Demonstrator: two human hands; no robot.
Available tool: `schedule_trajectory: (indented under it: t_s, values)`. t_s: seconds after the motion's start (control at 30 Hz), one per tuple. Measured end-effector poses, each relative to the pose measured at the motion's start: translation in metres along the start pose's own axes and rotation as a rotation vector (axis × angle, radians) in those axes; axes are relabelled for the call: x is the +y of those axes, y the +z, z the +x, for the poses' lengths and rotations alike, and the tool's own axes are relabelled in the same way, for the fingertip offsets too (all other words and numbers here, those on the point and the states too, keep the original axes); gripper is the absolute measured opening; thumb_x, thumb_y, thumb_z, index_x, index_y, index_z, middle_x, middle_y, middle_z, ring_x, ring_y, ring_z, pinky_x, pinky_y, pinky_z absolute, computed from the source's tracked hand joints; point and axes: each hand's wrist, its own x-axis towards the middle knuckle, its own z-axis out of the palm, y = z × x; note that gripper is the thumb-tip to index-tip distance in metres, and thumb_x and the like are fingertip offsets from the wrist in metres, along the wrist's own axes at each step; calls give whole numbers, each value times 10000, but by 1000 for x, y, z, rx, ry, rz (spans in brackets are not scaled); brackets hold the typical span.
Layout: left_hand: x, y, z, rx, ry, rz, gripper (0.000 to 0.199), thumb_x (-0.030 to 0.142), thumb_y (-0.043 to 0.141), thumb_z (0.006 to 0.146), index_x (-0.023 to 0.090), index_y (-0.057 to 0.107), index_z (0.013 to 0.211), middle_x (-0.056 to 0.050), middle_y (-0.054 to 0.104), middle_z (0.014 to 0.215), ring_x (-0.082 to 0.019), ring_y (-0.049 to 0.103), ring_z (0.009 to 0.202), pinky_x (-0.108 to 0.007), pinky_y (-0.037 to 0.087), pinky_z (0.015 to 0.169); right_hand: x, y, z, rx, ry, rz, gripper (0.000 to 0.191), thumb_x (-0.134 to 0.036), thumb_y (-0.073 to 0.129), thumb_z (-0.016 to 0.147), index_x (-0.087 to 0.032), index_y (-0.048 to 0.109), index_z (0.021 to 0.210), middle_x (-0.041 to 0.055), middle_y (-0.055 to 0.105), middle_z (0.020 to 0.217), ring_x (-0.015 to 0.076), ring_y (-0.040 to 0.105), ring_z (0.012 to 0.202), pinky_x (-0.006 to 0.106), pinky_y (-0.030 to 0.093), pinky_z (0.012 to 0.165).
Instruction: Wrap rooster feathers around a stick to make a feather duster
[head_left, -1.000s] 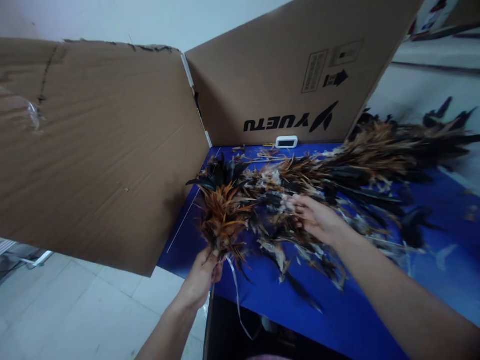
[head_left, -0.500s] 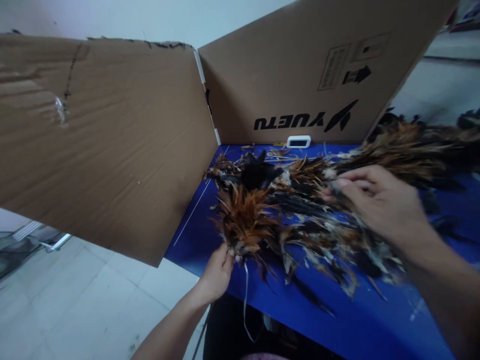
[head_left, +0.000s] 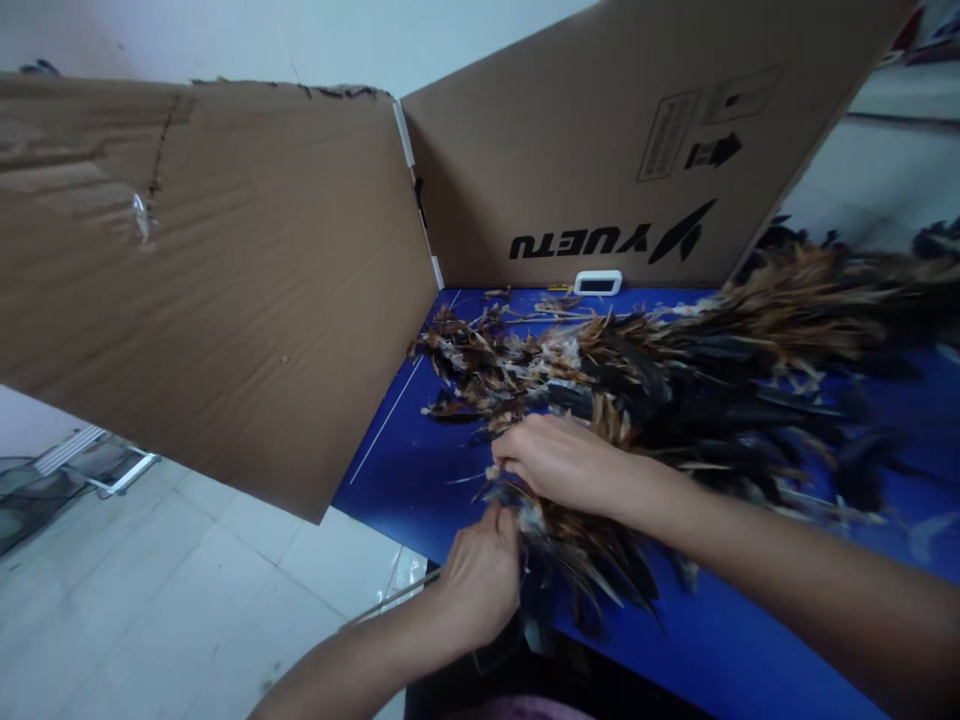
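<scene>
two hands observed at the near edge of a blue table. my left hand is curled closed about the base of a feather bunch, which fans rightward beneath my right forearm. my right hand sits just above that base, fingers bent; i cannot tell whether they grip anything. beyond, a feather heap extends to the right. one white device stands against the printed cardboard panel.

The left fingers are partly hidden; the picture's right edge crops the feathers.
</scene>
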Motion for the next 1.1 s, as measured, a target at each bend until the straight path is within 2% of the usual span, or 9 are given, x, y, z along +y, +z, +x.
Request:
schedule_trajectory:
  t_s: [0.07, 0.13, 0.37, 0.47, 0.67, 1.1]
  values:
    - [0, 3, 0, 22, -10, 45, 333, 13, 386, 716, 120, 481, 1016, -159, 595, 989, -253, 616, 767, -395, 505, 682, 3, 9, 7, -105, 52, 2, 224, -127, 524, 771, -183, 732, 833, 100, 721, 822, 208, 661, 779, 244, 376, 573]
    - [-1, 7, 1, 45, -9, 73, 355, 9, 378, 732, 121, 475, 1055, -164, 590, 1038, -250, 622, 810, -390, 513, 708, 6, 17, 10, -154, 77, 16, 230, -125, 528, 749, -165, 735, 841, 120, 722, 831, 224, 664, 790, 251, 370, 567]
    - [-4, 17, 7, 101, 10, 115, 450, -13, 354, 765, 116, 434, 1189, -159, 600, 1067, -234, 641, 845, -353, 536, 722, 19, 35, 14, -192, 100, 82, 261, -170, 516, 713, -190, 736, 851, 102, 729, 868, 233, 667, 855, 251, 407, 617]
    - [-3, 20, 8, 108, 11, 149, 459, -14, 348, 778, 105, 432, 1214, -181, 591, 1112, -239, 651, 854, -355, 546, 718, 20, 35, 16, -215, 100, 101, 270, -174, 499, 712, -183, 736, 840, 99, 729, 855, 225, 667, 850, 247, 419, 628]
    - [-5, 25, 8, 127, 29, 160, 473, -40, 319, 778, 83, 448, 1216, -212, 582, 1154, -260, 646, 921, -382, 550, 746, 18, 33, 17, -258, 94, 108, 281, -159, 484, 718, -115, 735, 835, 150, 723, 851, 230, 672, 818, 254, 436, 636]
    - [-2, 19, 10, 28, -37, -32, 454, 33, 293, 845, 77, 383, 1288, -214, 572, 1184, -273, 615, 998, -412, 507, 840, 16, 31, 20, -279, 110, 66, 284, -175, 508, 688, -101, 730, 848, 181, 716, 880, 255, 674, 833, 283, 463, 626]
